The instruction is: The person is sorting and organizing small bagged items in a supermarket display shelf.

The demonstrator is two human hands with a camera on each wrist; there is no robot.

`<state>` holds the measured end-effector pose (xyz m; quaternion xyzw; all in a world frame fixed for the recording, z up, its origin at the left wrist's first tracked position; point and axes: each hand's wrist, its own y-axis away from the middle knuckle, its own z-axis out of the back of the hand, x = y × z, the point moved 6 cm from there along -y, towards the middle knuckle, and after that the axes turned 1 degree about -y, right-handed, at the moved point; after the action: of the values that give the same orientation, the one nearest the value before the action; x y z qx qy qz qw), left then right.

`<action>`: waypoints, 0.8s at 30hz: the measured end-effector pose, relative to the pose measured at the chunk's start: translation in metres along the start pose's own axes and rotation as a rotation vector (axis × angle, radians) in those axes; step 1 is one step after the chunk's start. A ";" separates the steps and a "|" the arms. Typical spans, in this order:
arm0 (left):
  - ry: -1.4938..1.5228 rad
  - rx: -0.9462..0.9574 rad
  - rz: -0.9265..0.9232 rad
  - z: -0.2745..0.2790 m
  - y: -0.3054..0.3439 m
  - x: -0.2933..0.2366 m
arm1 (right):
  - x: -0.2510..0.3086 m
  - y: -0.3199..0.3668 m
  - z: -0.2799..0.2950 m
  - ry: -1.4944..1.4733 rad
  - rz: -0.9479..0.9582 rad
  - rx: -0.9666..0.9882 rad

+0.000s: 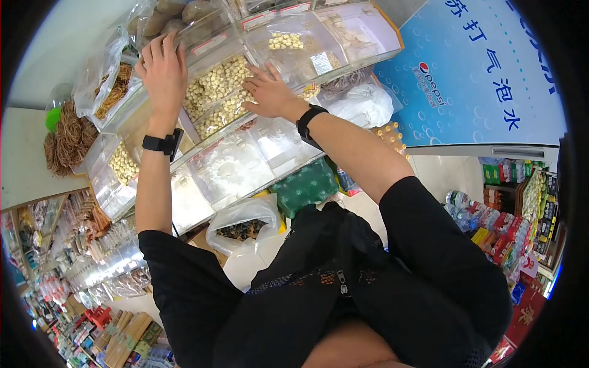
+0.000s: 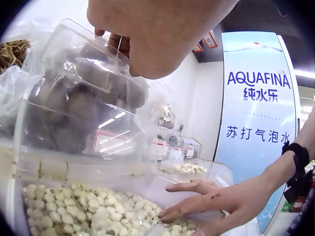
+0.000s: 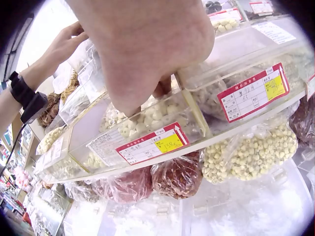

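Pale round lotus seeds (image 1: 211, 92) fill a clear bin in front of me. My left hand (image 1: 164, 73) is at the far left of that bin. In the left wrist view a clear plastic lid (image 2: 29, 123) stands raised, and the left fingers curl over its top edge. My right hand (image 1: 270, 92) lies over the right side of the seeds. Its fingers (image 2: 184, 209) stretch out and rest on the seeds in the left wrist view. From the right wrist the palm hides most of the fingers, which reach behind the bin's front wall with a price label (image 3: 152, 142).
Neighbouring bins hold white goods (image 1: 230, 172) and more pale seeds (image 1: 123, 164). Dark round items in a bag (image 1: 165, 17) lie behind. A blue Pepsi fridge (image 1: 466, 80) stands right. Below are a green bottle pack (image 1: 305, 187) and an open white bag (image 1: 245, 214).
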<state>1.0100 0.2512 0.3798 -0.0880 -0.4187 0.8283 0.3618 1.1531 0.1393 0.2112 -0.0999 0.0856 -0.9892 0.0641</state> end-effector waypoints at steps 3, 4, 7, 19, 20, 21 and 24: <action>0.003 0.000 -0.025 -0.002 -0.003 0.005 | 0.001 0.000 0.001 -0.004 -0.007 0.001; 0.014 0.004 -0.028 -0.003 -0.004 0.006 | 0.001 0.000 0.002 -0.006 -0.007 -0.001; 0.017 0.007 -0.020 -0.005 -0.006 0.008 | 0.001 0.001 0.003 -0.007 -0.002 -0.002; 0.049 -0.005 -0.012 -0.004 -0.007 0.007 | 0.002 0.001 0.005 -0.009 -0.018 0.021; 0.045 0.000 -0.011 -0.004 -0.008 0.009 | 0.002 0.001 0.004 -0.015 -0.015 0.023; 0.065 0.010 -0.027 -0.004 -0.009 0.010 | 0.002 0.001 0.003 -0.002 -0.012 0.013; 0.138 0.039 -0.064 -0.006 -0.014 0.017 | 0.000 0.001 0.000 0.006 -0.001 -0.019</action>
<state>1.0074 0.2721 0.3892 -0.1245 -0.3793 0.8163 0.4175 1.1531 0.1380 0.2113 -0.0975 0.0950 -0.9887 0.0625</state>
